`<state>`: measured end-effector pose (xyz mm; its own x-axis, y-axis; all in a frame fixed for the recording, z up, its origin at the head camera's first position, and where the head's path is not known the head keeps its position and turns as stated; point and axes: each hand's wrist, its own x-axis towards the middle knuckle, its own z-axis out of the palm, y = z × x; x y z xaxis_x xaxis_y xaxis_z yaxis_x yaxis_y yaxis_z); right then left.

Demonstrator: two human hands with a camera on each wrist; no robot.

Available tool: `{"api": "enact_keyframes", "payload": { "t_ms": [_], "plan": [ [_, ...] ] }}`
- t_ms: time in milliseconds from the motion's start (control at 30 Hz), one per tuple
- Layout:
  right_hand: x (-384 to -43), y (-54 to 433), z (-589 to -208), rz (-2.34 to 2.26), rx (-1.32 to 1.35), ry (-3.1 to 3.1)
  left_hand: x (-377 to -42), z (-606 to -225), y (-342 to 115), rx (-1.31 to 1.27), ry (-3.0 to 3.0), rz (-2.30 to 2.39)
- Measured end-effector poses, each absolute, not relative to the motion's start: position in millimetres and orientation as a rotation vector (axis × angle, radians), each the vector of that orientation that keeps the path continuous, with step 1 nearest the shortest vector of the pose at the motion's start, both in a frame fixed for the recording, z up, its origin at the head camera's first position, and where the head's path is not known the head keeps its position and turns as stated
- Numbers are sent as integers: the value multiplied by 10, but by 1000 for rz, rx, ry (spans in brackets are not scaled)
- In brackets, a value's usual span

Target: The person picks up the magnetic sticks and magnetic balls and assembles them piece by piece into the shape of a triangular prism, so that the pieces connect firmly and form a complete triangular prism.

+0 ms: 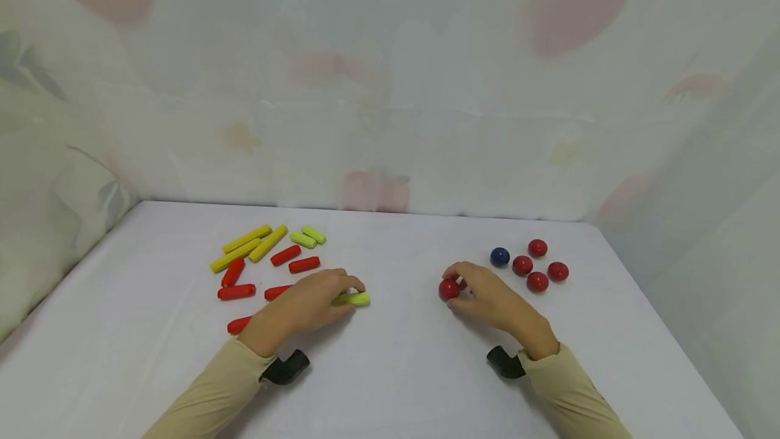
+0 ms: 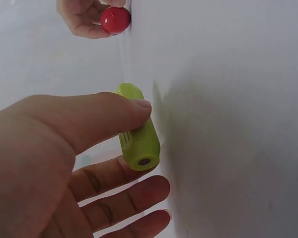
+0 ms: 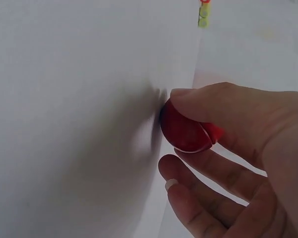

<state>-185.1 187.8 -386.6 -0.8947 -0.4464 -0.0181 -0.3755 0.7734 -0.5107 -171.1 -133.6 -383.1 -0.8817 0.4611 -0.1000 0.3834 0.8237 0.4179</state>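
Between thumb and fingers, my left hand (image 1: 307, 303) pinches a short lime-green magnetic stick (image 2: 143, 141). A dark grey disc sits in the stick's near end in the left wrist view, and the stick is close over the table. My right hand (image 1: 493, 297) pinches a glossy red ball (image 3: 181, 130) between thumb and fingers, right at the tabletop. A second piece of red shows behind that ball, partly covered by the fingers. The two hands are apart, left of centre and right of centre.
Several red sticks (image 1: 236, 292) lie around and left of my left hand, some partly covered by it. Behind them are long yellow sticks (image 1: 268, 243) and two lime sticks (image 1: 302, 240). Right of my right hand sit a blue ball (image 1: 500, 257) and several red balls (image 1: 537, 282).
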Motion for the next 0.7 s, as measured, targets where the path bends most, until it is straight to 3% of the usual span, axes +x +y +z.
{"api": "enact_keyframes", "payload": {
  "t_ms": [700],
  "plan": [
    [-1708,1653,-3855,-695,-898,2789,-1617,-3824,-1191,820,2753,571]
  ]
}}
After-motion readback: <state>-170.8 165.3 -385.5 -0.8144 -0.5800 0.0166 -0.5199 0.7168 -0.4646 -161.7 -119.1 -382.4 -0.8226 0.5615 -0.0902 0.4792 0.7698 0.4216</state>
